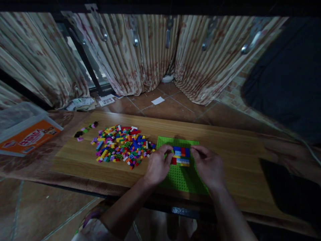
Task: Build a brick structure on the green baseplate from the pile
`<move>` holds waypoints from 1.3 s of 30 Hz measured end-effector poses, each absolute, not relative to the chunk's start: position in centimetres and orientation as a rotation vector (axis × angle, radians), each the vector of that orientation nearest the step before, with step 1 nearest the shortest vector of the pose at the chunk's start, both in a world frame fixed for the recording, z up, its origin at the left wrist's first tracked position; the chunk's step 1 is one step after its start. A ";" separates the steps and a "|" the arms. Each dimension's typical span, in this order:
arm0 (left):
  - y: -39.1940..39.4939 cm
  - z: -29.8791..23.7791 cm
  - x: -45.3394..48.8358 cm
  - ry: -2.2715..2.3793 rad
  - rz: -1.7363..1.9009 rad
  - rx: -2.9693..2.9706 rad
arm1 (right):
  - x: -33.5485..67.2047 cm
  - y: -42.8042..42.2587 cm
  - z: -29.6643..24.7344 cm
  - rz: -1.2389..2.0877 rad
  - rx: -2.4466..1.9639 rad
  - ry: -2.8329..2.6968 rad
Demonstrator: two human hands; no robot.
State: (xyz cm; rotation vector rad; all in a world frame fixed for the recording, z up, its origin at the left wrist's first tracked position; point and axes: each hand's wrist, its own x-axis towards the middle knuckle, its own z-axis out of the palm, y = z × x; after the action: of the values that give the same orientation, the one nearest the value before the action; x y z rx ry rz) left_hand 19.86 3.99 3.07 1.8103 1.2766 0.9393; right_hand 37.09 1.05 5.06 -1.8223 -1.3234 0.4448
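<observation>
A small assembly of toy building bricks (181, 152) in blue, red, white and yellow is between my hands, over a green studded baseplate (178, 180). My left hand (158, 164) is closed in a pinch at the assembly's left edge, near a red brick (174, 161). At its right edge my right hand (209, 165) pinches too, thumb and forefinger together. Whether the assembly rests on the plate or is lifted slightly is hard to tell. A loose pile of many-coloured bricks (122, 147) spreads to the left of the baseplate.
The wooden board (235, 150) carries everything. Several dark, green and pink pieces (86, 130) lie at its far left, beside a clear plastic box (30, 134) with an orange label. A dark flat object (288, 187) lies at the right. Striped curtains (150, 57) hang behind.
</observation>
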 end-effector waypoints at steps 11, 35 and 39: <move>4.4 2.1 20.5 1.179 1.049 1.600 | 37.1 1.0 4.8 0.476 -1.809 -1.321; 5.3 2.3 21.0 1.107 1.035 1.100 | 36.4 1.6 3.7 0.572 -1.870 -1.292; 5.5 2.4 21.1 1.128 1.012 1.054 | 36.3 1.5 3.7 0.560 -1.861 -1.295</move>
State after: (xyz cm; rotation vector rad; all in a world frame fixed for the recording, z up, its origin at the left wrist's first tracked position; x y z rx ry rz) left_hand 21.14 5.47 2.37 1.0542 1.1279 1.0123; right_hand 36.33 1.53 3.69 -1.8607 -1.2947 0.5596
